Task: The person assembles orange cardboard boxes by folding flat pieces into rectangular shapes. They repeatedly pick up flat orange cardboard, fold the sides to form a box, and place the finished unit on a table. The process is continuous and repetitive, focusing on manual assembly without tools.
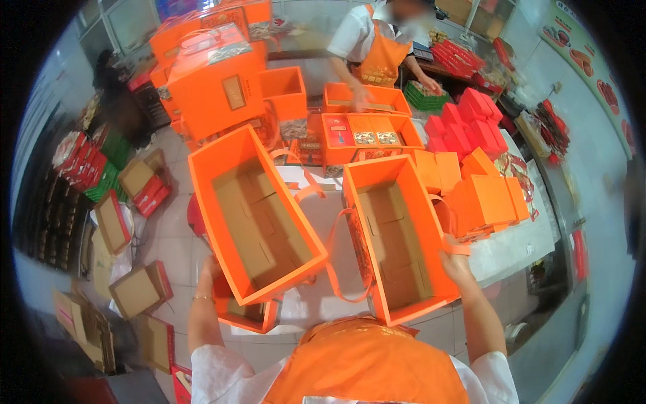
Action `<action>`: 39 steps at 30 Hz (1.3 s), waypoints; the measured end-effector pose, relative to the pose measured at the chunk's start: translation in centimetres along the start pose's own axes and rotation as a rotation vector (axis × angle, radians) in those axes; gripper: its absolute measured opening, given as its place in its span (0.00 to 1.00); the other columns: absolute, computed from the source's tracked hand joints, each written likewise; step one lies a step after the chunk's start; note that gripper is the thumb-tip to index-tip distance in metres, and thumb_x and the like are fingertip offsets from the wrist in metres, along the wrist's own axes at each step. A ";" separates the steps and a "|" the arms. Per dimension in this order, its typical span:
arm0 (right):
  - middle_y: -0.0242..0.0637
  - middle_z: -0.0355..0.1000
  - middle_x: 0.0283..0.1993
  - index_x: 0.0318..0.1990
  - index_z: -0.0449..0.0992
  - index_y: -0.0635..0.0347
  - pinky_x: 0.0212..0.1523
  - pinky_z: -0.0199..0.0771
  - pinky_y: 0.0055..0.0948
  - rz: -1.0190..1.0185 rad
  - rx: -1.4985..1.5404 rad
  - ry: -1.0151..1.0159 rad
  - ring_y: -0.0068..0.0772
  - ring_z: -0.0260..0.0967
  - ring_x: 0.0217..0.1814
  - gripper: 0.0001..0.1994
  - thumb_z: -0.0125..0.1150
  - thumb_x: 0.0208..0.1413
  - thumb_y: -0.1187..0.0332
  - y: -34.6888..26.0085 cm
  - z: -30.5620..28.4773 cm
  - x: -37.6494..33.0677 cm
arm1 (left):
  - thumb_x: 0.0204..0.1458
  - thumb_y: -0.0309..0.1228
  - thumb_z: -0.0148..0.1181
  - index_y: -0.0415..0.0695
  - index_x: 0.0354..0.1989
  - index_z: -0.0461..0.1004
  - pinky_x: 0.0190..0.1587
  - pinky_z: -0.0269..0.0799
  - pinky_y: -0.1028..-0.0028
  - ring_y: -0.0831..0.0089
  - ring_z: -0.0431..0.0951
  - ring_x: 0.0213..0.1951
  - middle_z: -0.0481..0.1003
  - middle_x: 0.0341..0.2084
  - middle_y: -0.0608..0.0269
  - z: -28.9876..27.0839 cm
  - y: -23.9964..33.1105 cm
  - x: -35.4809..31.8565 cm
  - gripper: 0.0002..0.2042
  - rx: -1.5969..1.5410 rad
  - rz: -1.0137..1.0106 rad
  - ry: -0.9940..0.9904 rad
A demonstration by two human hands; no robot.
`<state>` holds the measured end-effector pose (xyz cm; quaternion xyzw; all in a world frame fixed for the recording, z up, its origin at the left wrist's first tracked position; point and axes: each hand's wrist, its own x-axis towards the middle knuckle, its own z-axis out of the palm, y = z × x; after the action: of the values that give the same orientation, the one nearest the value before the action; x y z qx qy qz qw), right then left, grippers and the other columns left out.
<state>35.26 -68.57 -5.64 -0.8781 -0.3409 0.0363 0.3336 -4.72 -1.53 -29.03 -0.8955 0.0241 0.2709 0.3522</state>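
Observation:
Two bare cardboard-lined orange gift boxes stand before me, their open tops facing up. The left box [259,215] is turned at an angle above another orange box [252,318], which it partly covers. My left hand [211,266] is against the outer left side of the left box, its fingers hidden behind the wall. The right box [396,249] has my right hand [458,262] closed on its outer right side, beside an orange ribbon handle [457,248]. Another ribbon handle [330,262] loops between the two boxes.
Behind stand stacked orange boxes [214,84] and a box holding smaller packs [371,135]. Orange cartons [486,202] and red boxes [474,121] sit on the table [515,246] at right. A co-worker [380,54] reaches into a far box. Cardboard trays [141,291] lie at left.

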 end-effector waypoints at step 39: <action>0.57 0.74 0.34 0.41 0.75 0.66 0.41 0.71 0.45 0.436 0.146 -0.278 0.58 0.72 0.41 0.15 0.56 0.50 0.65 8.7 3.0 -7.4 | 0.61 0.36 0.49 0.36 0.36 0.74 0.34 0.70 0.77 0.77 0.73 0.30 0.75 0.29 0.63 -48.3 22.8 -12.1 0.14 -2.230 -0.688 0.156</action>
<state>33.75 -76.23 -14.52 -0.8910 -0.1829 0.2521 0.3302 2.28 -51.49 -7.79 -0.6820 -0.4493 -0.0232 -0.5766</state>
